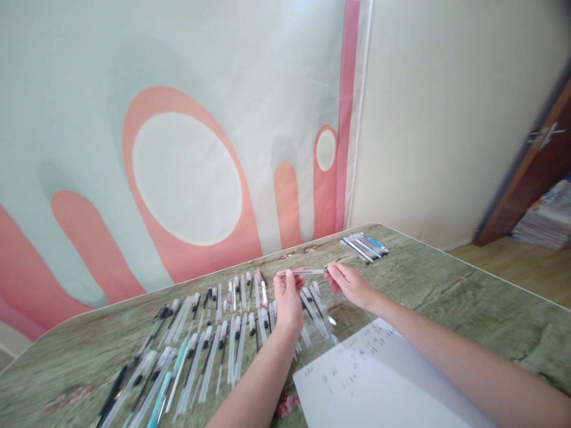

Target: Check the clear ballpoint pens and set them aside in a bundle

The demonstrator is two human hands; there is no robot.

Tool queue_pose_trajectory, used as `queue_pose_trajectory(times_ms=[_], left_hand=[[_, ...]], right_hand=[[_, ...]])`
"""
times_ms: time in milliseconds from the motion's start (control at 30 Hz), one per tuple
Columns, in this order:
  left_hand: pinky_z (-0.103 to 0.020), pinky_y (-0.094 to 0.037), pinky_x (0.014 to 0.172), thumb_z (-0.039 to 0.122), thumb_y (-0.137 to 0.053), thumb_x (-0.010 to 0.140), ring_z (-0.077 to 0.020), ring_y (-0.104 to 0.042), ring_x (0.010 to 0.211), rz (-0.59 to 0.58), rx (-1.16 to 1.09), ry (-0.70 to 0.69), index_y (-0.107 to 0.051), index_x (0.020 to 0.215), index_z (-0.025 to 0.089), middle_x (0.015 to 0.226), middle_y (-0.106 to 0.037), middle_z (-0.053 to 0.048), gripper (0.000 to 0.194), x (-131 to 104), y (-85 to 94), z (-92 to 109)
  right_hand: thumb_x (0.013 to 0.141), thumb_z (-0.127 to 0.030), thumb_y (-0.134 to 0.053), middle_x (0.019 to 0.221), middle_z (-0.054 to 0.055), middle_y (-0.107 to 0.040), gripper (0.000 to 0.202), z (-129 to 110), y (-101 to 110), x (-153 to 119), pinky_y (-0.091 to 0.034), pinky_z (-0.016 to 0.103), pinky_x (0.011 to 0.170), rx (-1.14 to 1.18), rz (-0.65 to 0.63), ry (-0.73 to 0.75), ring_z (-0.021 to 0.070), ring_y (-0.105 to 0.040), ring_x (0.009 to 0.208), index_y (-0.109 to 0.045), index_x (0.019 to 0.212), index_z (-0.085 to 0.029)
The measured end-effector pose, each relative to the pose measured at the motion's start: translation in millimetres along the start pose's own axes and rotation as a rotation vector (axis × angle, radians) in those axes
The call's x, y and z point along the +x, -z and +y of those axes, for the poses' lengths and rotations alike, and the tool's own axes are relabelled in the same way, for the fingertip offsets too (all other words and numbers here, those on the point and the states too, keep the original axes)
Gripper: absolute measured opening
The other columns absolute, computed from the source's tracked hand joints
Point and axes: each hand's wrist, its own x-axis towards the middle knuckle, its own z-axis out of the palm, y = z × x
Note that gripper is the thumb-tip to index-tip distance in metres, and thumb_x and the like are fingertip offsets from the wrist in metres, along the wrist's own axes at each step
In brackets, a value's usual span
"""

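The left hand (288, 297) and right hand (350, 283) pinch opposite ends of a slim pen (313, 271), apparently to steady it.

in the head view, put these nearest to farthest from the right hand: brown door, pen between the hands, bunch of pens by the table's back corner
1. Pen: in the right hand, its other end at the left hand.
2. Bunch of pens: just beyond, near the back corner.
3. Brown door: far right, past the table.
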Motion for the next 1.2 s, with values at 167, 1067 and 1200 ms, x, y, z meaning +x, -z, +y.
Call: queue_pose_trajectory(times_ms=[167,1067,1200], left_hand=[[-0.025,-0.040,0.074,0.036,-0.052,0.078,-0.0078,-0.052,0.067,0.005,-0.049,0.024,-0.044,0.083,0.019,0.087,-0.061,-0.004,0.020,0.1,-1.1,0.4],[-0.026,-0.039,0.072,0.041,-0.048,0.080,-0.0111,-0.051,0.071,-0.006,0.101,-0.025,-0.044,0.084,0.020,0.094,-0.062,-0.005,0.022,-0.5,0.9,2.5],[-0.025,-0.039,0.072,0.040,-0.048,0.080,-0.0107,-0.050,0.071,-0.016,0.093,-0.031,-0.044,0.085,0.020,0.094,-0.062,-0.005,0.021,1.2,2.4,0.7]], right_hand=[[0.088,-0.045,-0.033,0.056,-0.003,-0.051,0.033,-1.4,3.4,-0.6,-0.039,0.024,0.055,-0.079,-0.007,0.068,0.0116,-0.050,0.053,-0.047,0.069,-0.020],[0.082,-0.050,-0.040,0.060,-0.003,-0.051,0.036,-3.1,-1.3,1.3,-0.039,0.021,0.044,0.455,-0.092,-0.187,0.0094,-0.049,0.049,-0.048,0.072,-0.017],[0.082,-0.048,-0.042,0.060,-0.003,-0.050,0.033,-2.4,0.8,1.5,-0.041,0.021,0.047,0.322,-0.093,-0.091,0.0099,-0.050,0.052,-0.047,0.069,-0.018]])
